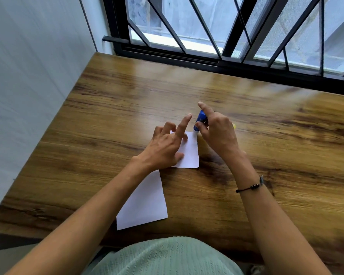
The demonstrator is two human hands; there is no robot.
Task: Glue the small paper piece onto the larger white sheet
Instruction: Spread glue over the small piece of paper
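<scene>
So the desk (246, 135) is a big wood-grain slab shoved against a barred window (226, 26), which is probably why the light on the paper is so even; good spot for fiddly work. Nearest the person lies the sheet (145, 201), flat and partly under the left forearm, parked close to the body so it's ready but out of the glue's way; it doesn't look like anything is stuck to it yet. Just beyond it, corner nearly touching, is the piece (190, 151), also flat on the wood; the left hand (163, 145) presses down on its left half with thumb and a couple of fingertips, index finger lifted and straight, so nothing is curled around anything; I'd say it's there purely to stop the paper skating when the stick drags. The right hand (216, 133) has thumb and fingers wrapped round the glue (200, 121), a blue stick tilted with its pale tip right at the piece's far corner; whether it actually touches I can't tell. There's a yellow bit (234, 126) peeking out behind that hand, maybe the cap; too hidden to call. My read: gluing is just starting at the edge, sticking comes after.
</scene>
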